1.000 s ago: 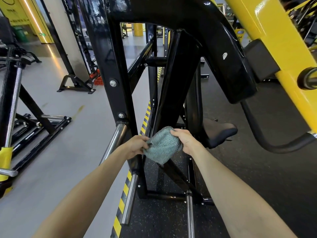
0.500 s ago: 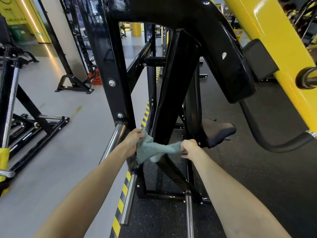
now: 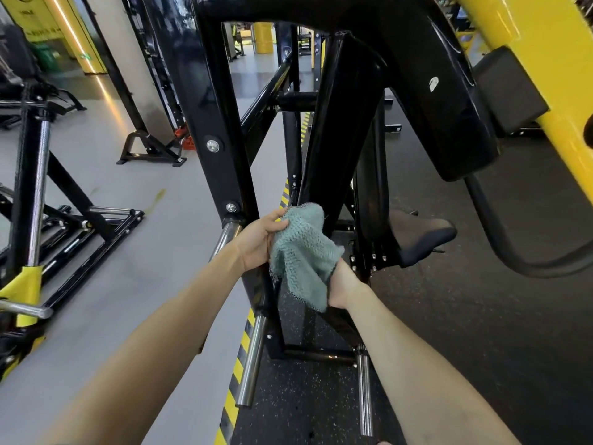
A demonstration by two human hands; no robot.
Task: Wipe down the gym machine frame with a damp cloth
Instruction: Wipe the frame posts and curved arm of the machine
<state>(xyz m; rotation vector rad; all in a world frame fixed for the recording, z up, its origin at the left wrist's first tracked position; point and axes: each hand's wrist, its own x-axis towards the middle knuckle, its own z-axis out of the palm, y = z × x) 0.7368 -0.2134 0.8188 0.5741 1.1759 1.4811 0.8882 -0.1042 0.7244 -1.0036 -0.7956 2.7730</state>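
Teal knitted cloth (image 3: pixel 301 252) is held just before the glossy black steel machine frame (image 3: pixel 221 123) — far-left edge pinched by the left hand (image 3: pixel 260 242), near-right corner gripped by the right hand (image 3: pixel 341 284).

The floor (image 3: pixel 134 284) has two parts. The left part of the frame is smooth and grey, with a yellowish smear (image 3: pixel 157 197) left of the centre. The right part is a black speckled mat (image 3: pixel 481 316). A yellow and black stripe (image 3: pixel 237 370) runs between them, from the lower centre upward. The black frame (image 3: pixel 321 354) stands with its base on the mat, just beside the stripe. On the grey part, a second machine (image 3: pixel 96 239) stands at the left edge, and a black rack foot (image 3: pixel 150 155) stands in the upper left.
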